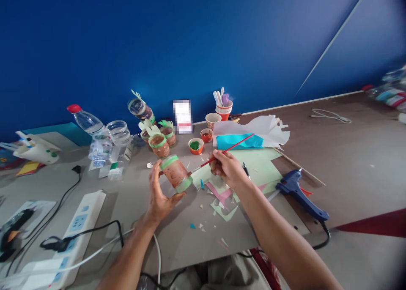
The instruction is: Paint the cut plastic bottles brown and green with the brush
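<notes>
**Painted jar tilted in the left hand, brush at its side**

Both forearms reach in from the bottom edge over the worktop (349, 154). A white power strip (79, 226) and its cables lie near the left arm. Paper scraps (223, 212) lie on the worktop between and just beyond the two arms.

The left hand (160, 197) holds the jar (175, 173) clear of the worktop, tilted with its top towards the far left. The palm cups it from below, the thumb on the near side and the fingers on the far side. The grip is closed round the brown middle, between the two green bands.

The jar looks light, stiff and probably breakable. Its coat looks like wet paint, so it is likely slippery and easily smeared. The bare ends seem safer places to hold than the painted wall.

The right hand (226, 167) is just beside the jar, wrist bent. Its grip is pinched shut on the thin red brush (233, 147), low on the handle. The tip appears to meet the jar's lower green band, though contact is not certain.

A blue glue gun (300, 192) lies to the right. Farther back stand a small cup of green paint (196, 146), more decorated jars (158, 144), a water bottle (85, 120) and an orange cup of tools (223, 108), all in front of a blue wall (190, 36).
</notes>
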Demonstrator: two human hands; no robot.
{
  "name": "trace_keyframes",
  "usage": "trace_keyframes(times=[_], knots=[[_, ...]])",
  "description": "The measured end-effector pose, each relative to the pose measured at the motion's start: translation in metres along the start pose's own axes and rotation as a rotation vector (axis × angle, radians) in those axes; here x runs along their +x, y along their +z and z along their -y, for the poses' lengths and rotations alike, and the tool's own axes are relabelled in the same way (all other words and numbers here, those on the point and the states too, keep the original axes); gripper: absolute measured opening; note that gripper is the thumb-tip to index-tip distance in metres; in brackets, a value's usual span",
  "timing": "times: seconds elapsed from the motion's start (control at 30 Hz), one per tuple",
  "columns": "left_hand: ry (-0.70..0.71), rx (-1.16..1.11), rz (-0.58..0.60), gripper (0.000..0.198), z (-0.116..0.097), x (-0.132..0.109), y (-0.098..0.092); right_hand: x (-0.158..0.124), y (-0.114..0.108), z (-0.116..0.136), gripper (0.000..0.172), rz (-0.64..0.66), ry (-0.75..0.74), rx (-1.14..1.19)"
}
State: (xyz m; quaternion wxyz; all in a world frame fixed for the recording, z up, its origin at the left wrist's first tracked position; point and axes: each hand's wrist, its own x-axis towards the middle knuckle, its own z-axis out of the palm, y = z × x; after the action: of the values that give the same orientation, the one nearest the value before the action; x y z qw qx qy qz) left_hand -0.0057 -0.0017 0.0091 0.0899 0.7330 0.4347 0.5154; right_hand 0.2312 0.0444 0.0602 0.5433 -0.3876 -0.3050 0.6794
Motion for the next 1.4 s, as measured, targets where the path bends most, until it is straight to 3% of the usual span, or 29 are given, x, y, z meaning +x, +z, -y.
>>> trace_keyframes(times=[0.1, 0.23, 0.4, 0.57, 0.73, 0.87, 0.97, 1.4], knots=[[0.006, 0.007, 0.006, 0.107, 0.0004, -0.0003, 0.0008, 0.001, -0.0004, 0.0001, 0.03, -0.023, -0.021, 0.09], [0.028, 0.021, 0.005, 0.108, 0.0011, -0.0002, 0.0014, 0.0, 0.0013, -0.0016, 0.029, 0.085, 0.002, 0.116], [0.041, 0.064, 0.013, 0.108, -0.0007, 0.0005, 0.0009, -0.0007, 0.0029, -0.0003, 0.029, -0.001, -0.029, 0.125], [0.084, 0.147, 0.041, 0.106, -0.0049, 0.0015, 0.0006, -0.0025, 0.0049, -0.0021, 0.031, 0.088, -0.009, 0.079], [0.14, 0.212, 0.033, 0.105, -0.004, 0.0038, 0.0003, -0.0029, 0.0053, -0.0029, 0.033, -0.011, -0.085, 0.024], [0.157, 0.233, 0.028, 0.106, -0.003, 0.0051, 0.0007, -0.005, 0.0072, -0.0027, 0.034, 0.062, -0.022, -0.011], [0.16, 0.25, 0.025, 0.105, -0.0041, 0.0057, 0.0009, -0.0045, 0.0069, -0.0036, 0.035, 0.01, -0.061, -0.064], [0.185, 0.253, 0.027, 0.103, -0.0059, 0.006, 0.0003, -0.0005, 0.0034, -0.0029, 0.033, -0.028, -0.014, 0.064]])
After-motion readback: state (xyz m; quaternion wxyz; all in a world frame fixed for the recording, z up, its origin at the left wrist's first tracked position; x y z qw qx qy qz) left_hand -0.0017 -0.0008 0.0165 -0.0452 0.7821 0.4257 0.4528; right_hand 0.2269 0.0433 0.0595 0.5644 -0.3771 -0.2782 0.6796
